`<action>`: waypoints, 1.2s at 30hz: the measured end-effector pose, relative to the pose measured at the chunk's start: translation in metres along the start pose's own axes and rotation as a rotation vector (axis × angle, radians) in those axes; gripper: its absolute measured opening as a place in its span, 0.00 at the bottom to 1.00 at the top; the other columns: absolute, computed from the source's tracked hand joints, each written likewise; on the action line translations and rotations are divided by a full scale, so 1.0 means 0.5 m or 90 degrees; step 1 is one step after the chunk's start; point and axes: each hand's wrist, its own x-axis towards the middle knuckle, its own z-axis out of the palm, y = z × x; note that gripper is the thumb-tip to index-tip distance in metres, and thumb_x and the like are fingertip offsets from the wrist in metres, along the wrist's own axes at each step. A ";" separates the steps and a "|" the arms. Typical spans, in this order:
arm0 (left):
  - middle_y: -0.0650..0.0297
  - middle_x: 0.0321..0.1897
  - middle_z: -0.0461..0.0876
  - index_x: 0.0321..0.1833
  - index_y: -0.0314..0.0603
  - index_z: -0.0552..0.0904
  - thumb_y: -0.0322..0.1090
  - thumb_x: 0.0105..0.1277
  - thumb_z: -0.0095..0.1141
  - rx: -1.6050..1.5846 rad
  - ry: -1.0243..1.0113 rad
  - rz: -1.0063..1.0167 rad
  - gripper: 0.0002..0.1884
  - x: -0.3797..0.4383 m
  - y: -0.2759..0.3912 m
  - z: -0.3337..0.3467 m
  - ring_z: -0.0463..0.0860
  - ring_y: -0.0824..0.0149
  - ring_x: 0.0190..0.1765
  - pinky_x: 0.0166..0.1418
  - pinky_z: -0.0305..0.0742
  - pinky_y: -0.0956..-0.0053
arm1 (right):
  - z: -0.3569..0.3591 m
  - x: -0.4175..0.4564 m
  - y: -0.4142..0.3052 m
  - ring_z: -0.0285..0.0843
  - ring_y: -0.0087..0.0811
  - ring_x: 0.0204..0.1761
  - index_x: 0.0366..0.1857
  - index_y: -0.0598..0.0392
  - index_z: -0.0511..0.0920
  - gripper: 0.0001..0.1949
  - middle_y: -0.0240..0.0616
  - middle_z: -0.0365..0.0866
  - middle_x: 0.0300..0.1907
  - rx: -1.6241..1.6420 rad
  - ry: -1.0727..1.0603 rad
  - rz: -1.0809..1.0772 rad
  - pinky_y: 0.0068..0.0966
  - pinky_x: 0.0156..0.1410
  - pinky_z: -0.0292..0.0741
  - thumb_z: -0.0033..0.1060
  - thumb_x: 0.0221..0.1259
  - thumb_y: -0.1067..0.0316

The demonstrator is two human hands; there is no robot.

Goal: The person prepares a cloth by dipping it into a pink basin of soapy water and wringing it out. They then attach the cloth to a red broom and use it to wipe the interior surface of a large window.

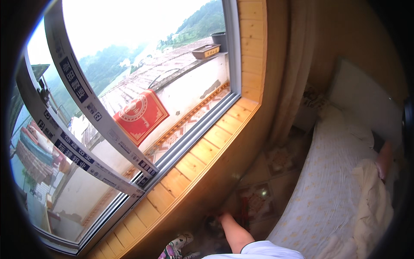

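Note:
A bare forearm reaches from a white short sleeve (271,251) at the bottom of the view. It appears to be my left arm, with my left hand (222,215) small and shadowed at its far end, low beside the wall under the window. The fingers are too dark to read. Close to that hand is a dark, unclear object (212,223). A floral-patterned cloth (174,247) lies to its left, at the bottom edge. My right hand is not seen clearly anywhere.
A wooden windowsill (190,165) runs diagonally under a sliding window (106,129). Outside, a red mat (142,116) hangs near a planter (206,51). At right stands a bed with a patterned sheet (310,200), a beige blanket (368,207) and an unclear pinkish shape (384,158). Tiled floor (258,197) lies between.

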 end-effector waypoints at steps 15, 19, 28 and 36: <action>0.59 0.58 0.69 0.67 0.38 0.60 0.24 0.59 0.58 -0.195 -0.296 0.062 0.33 -0.026 0.204 0.085 0.71 0.66 0.59 0.63 0.66 0.73 | -0.027 -0.518 -0.620 0.64 0.16 0.16 0.32 0.57 0.70 0.08 0.28 0.68 0.21 0.183 -0.165 -0.099 0.13 0.18 0.67 0.54 0.62 0.64; 0.58 0.60 0.67 0.67 0.38 0.60 0.25 0.55 0.61 0.155 -0.368 0.312 0.36 0.050 0.264 0.004 0.69 0.64 0.61 0.67 0.62 0.73 | 0.029 -0.647 -0.639 0.66 0.21 0.15 0.46 0.59 0.66 0.14 0.32 0.68 0.22 -0.192 -0.046 -0.499 0.20 0.16 0.67 0.53 0.58 0.69; 0.59 0.54 0.73 0.64 0.38 0.65 0.28 0.56 0.63 0.236 -0.220 0.577 0.32 0.158 0.688 -0.008 0.75 0.69 0.54 0.59 0.72 0.77 | -0.098 -0.698 -0.562 0.62 0.19 0.12 0.20 0.51 0.68 0.10 0.25 0.63 0.12 -0.321 0.151 -0.561 0.19 0.17 0.61 0.60 0.50 0.76; 0.58 0.53 0.74 0.63 0.37 0.67 0.28 0.57 0.63 0.334 -0.083 0.502 0.30 0.206 0.892 -0.083 0.75 0.69 0.53 0.59 0.72 0.77 | -0.307 -0.655 -0.313 0.68 0.22 0.19 0.20 0.56 0.75 0.08 0.29 0.73 0.17 -0.517 0.151 -0.516 0.24 0.26 0.65 0.66 0.46 0.68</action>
